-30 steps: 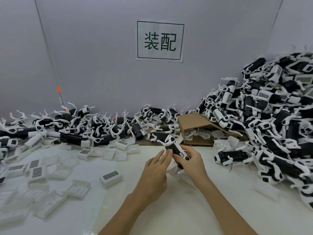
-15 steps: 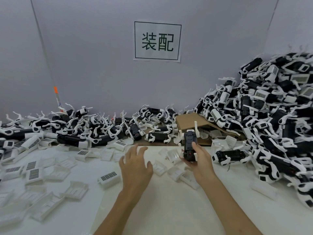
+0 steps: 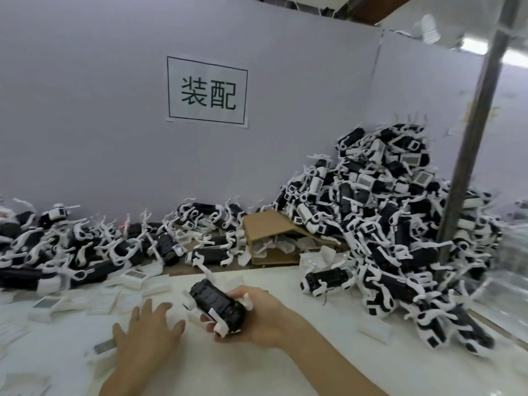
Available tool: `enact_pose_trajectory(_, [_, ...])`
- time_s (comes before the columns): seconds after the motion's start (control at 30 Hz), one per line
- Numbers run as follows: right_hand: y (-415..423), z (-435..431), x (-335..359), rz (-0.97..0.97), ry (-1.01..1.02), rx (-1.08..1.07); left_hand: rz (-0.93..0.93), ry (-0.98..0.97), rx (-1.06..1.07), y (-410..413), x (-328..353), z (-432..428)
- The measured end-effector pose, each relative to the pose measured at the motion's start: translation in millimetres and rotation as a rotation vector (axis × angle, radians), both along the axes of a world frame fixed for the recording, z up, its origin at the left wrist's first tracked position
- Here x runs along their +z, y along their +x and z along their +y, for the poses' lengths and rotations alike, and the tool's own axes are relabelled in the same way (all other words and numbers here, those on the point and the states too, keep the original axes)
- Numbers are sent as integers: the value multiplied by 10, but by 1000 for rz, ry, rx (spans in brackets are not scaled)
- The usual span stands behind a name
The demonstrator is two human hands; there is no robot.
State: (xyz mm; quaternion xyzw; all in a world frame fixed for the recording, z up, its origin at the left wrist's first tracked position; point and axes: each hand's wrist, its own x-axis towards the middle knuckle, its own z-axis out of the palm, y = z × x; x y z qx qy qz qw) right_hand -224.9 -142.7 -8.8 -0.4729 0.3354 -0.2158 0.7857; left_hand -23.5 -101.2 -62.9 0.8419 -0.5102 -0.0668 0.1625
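My right hand (image 3: 264, 317) grips a black device with white clips (image 3: 218, 304), tilted, just above the white table (image 3: 257, 367). To its left my left hand (image 3: 145, 330) hovers low over the table with fingers spread and straight, holding nothing. A small white tray with a barcode label (image 3: 103, 347) lies beside the left hand's thumb side.
A tall heap of black-and-white devices (image 3: 385, 224) fills the right side. A lower row of them (image 3: 85, 247) runs along the back wall. A tipped cardboard box (image 3: 271, 227) sits between them. Loose white trays (image 3: 134, 281) lie scattered at the left. A metal pole (image 3: 468, 138) stands at right.
The view has swung to the right. My right hand has lowered and tilted the black device toward me. My left hand has moved left and down, away from it, toward the white trays.
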Motion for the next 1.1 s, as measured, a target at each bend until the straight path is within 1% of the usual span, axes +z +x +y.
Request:
enact_pose_trajectory(0.07, [-88, -63, 224, -45, -15, -11, 26, -7, -11, -17, 33, -26])
enact_pose_trajectory(0.1, [-170, -144, 431, -138, -4, -47, 34, -14, -18, -33, 51, -35])
enact_pose_trajectory(0.13, [-282, -285, 724, -290, 23, -120, 34, -18, -27, -56, 71, -33])
enact_pose_trajectory(0.2, [-580, -646, 1530, -703, 26, -298, 31, -17, -45, -96, 80, -23])
enact_pose_trajectory(0.23, [-729, -783, 1998, -849, -39, -386, 31, -14, -51, -117, 81, -22])
enact_pose_trajectory(0.27, [-864, -899, 2427, -910, -105, -458, 30, -14, -57, -140, 81, -21])
enact_pose_trajectory(0.3, [-964, -1003, 2771, -869, -168, -529, 34, -19, -64, -155, 76, -22])
enact_pose_trajectory(0.33, [-1034, -1082, 3011, -702, -253, -631, 30, -30, -67, -160, 86, -19])
enact_pose_trajectory(0.37, [-1057, -1123, 3148, -416, -379, -745, 18, -40, -67, -156, 104, -10])
enact_pose_trajectory(0.4, [-1031, -1139, 3185, -111, -542, -815, 9, -47, -67, -154, 121, 0])
enact_pose_trajectory(0.43, [-974, -1154, 3158, 120, -724, -840, 10, -52, -72, -153, 123, 2])
enact_pose_trajectory(0.47, [-910, -1173, 3086, 245, -874, -824, 23, -56, -76, -162, 113, 2])
enact_pose_trajectory(0.5, [-855, -1166, 2959, 302, -967, -777, 37, -54, -77, -177, 101, 6])
enact_pose_trajectory(0.57, [-778, -1126, 2611, 426, -1072, -643, 44, -46, -83, -215, 84, 25])
enact_pose_trajectory(0.63, [-766, -1127, 2218, 651, -1166, -452, 24, -45, -96, -236, 78, 24])
enact_pose_trajectory(0.67, [-764, -1138, 2045, 757, -1175, -346, 15, -49, -101, -234, 79, 15])
enact_pose_trajectory(0.7, [-763, -1153, 1899, 834, -1141, -245, 15, -50, -102, -234, 81, 4])
enact_pose_trajectory(0.77, [-784, -1187, 1662, 930, -1000, -88, 44, -57, -107, -241, 99, -25])
enact_pose_trajectory(0.83, [-795, -1180, 1482, 994, -868, 32, 85, -86, -110, -243, 109, -40])
enact_pose_trajectory(0.9, [-794, -1173, 1314, 1053, -807, 121, 148, -125, -111, -258, 129, -29])
enact_pose_trajectory(0.97, [-772, -1193, 1132, 1068, -773, 158, 255, -189, -133, -296, 137, -3])
enact_pose_trajectory(1.03, [-732, -1244, 994, 1060, -791, 159, 373, -277, -180, -349, 164, -11])
enact_pose_trajectory(1.1, [-652, -1316, 890, 1043, -827, 144, 413, -268, -244, -368, 207, -65])
